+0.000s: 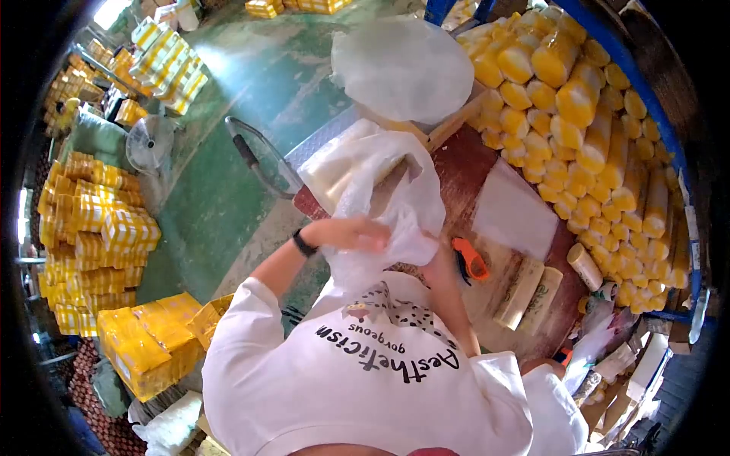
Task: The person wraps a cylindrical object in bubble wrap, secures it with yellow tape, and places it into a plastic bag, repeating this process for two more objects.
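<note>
A translucent white plastic bag (403,205) lies bunched in front of me, over a pale wrapped block (334,178). My left hand (353,234), with a dark band on the wrist, is at the near left side of the bag; its fingers are smeared by motion. At the bag's near right edge, my right hand (432,247) grips the plastic, with its fingers partly hidden by the folds. An orange tape dispenser (473,258) rests on the work surface to the right of that hand.
Two long wrapped packs (525,292) and a white sheet (517,209) lie on the red-brown table (464,159). Yellow-ended rolls (585,144) are piled high on the right. Yellow-taped boxes (148,342) and a fan (150,143) stand left. A cloudy round shape (403,68) covers the far side.
</note>
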